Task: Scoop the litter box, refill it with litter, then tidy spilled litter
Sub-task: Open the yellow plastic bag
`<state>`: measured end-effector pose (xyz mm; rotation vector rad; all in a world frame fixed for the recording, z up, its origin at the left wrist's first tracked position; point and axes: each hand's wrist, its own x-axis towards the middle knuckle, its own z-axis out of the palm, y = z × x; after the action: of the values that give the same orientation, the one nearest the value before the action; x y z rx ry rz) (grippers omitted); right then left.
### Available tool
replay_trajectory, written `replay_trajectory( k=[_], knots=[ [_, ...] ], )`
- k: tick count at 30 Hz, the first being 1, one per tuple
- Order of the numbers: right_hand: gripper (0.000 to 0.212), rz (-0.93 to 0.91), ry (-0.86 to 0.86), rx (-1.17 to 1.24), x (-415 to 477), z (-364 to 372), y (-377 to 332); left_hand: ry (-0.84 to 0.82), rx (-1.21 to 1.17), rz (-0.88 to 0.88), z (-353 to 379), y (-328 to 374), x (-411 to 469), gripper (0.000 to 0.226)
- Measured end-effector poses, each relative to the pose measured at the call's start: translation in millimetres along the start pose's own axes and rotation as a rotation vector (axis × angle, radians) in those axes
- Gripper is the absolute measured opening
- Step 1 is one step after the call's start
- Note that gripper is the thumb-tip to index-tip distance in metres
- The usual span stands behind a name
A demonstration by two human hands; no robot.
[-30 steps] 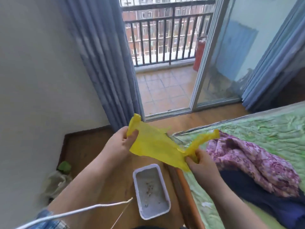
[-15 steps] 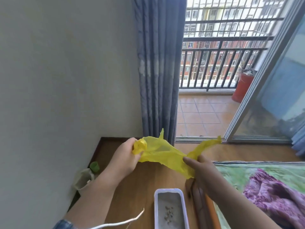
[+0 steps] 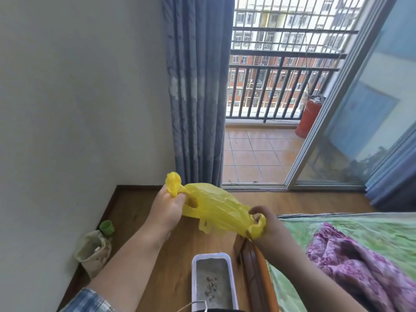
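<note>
A thin yellow plastic bag [image 3: 216,208] is stretched between both hands above the wooden floor. My left hand [image 3: 166,208] pinches one handle of it, bunched above my fingers. My right hand [image 3: 266,224] grips the other crumpled end. Below them, a white rectangular litter box [image 3: 231,275] sits on the floor beside the bed frame, holding grey litter with a few small brown clumps. Its near end is cut off by the frame edge.
A beige litter sack with a green cap [image 3: 94,248] leans against the white wall at left. The bed [image 3: 351,235], with a green sheet and purple floral blanket [image 3: 364,266], fills the right. A grey-blue curtain [image 3: 195,97] hangs ahead; the balcony door stands open.
The view swung left and up, so the litter box slid toward the bottom edge. Both hands bunched the yellow bag's ends more tightly, and the bag now sags between them.
</note>
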<state>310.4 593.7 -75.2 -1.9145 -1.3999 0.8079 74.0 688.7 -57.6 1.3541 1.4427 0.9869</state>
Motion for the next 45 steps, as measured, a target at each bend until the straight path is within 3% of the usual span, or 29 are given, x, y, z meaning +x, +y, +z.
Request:
replay_trajectory(
  k=[4, 10, 11, 13, 15, 17, 19, 21, 25, 27, 28, 31, 34, 36, 39, 42, 44, 45],
  knots=[
    [0.016, 0.042, 0.071, -0.067, 4.6, -6.0, 21.6, -0.135, -0.686, -0.353, 9.4, 16.1, -1.1, 0.035],
    [0.001, 0.078, 0.148, 0.023, 2.9, -17.4, 43.2, -0.232, -0.737, -0.382, 15.3, 17.1, 3.8, 0.036],
    [0.004, 0.137, 0.104, 0.205, 2.8, -17.5, 41.8, -0.233, -0.7, -0.358, 18.2, 16.2, 3.1, 0.031],
    [0.012, 0.382, -0.021, 0.863, 6.6, -17.5, 39.8, -0.187, -0.513, -0.256, 22.2, 12.5, 3.4, 0.011],
    [0.019, 0.591, -0.117, 1.335, 7.8, -25.5, 38.8, -0.194, -0.268, -0.117, 24.2, 10.8, 1.6, 0.021],
    [0.018, 0.553, -0.177, 1.509, 8.2, -37.2, 34.6, -0.236, -0.111, -0.064, 25.5, 7.1, -0.1, 0.037],
    [0.038, 0.41, -0.208, 1.585, 7.3, -45.0, 31.9, -0.238, -0.027, -0.064, 25.5, 3.0, -2.5, 0.043],
    [0.055, 0.334, -0.233, 1.576, 9.0, -48.6, 34.4, -0.223, -0.02, -0.08, 24.1, -4.7, -3.0, 0.044],
    [0.014, 0.329, -0.28, 1.417, 2.3, -54.7, 30.3, -0.238, -0.09, -0.146, 22.7, -15.4, -0.7, 0.026],
    [0.017, 0.358, -0.277, 1.269, -1.9, -55.4, 31.2, -0.145, -0.092, -0.172, 22.7, -18.1, 2.4, 0.007],
    [0.014, 0.355, -0.294, 1.185, -5.2, -53.9, 30.5, -0.085, -0.107, -0.191, 22.3, -19.1, 4.5, 0.007],
    [0.032, 0.371, -0.255, 0.812, -8.7, -49.7, 33.4, -0.001, -0.279, -0.285, 20.8, -15.5, 8.1, 0.016],
    [0.019, 0.361, -0.192, 0.317, -10.7, -44.2, 28.6, -0.034, -0.48, -0.407, 23.5, -2.4, 5.0, 0.033],
    [0.035, 0.33, -0.144, 0.178, -4.3, -38.0, 30.2, -0.098, -0.545, -0.442, 28.7, 7.3, -2.0, 0.039],
    [0.023, 0.441, -0.047, 0.207, 8.7, -30.7, 33.5, -0.211, -0.513, -0.423, 33.0, 14.5, -8.7, 0.04],
    [0.022, 0.455, 0.124, 0.557, 17.1, -32.9, 43.4, -0.23, -0.242, -0.28, 29.2, 12.0, -7.0, 0.04],
    [0.027, 0.39, 0.201, 0.757, 17.6, -37.8, 45.0, -0.201, 0.065, -0.113, 24.1, 6.3, -4.4, 0.062],
    [0.018, 0.376, 0.194, 0.913, 18.0, -39.2, 43.1, -0.186, 0.188, -0.055, 22.5, 2.5, -4.4, 0.076]
  ],
)
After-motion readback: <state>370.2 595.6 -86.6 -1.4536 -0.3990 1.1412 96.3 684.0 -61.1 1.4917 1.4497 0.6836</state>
